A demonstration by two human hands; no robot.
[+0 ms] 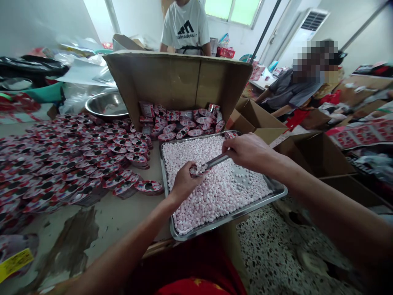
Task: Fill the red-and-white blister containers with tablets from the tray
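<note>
Gripping one scoop (217, 160), the right hand (245, 148) hovers over one tray (230, 216); the left hand (185, 181) grasps one pack (193, 172).

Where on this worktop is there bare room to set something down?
The tabletop shows bare between the packets, the left edge of the tray and the left forearm, including the dark worn patch. Farther back and left, packets crowd it; pellets cover most of the tray, and more packets sit inside the cardboard box.

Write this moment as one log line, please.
left hand: holds small pack | right hand: holds metal scoop, tip at pack | below: tray, whitish pellets
</note>
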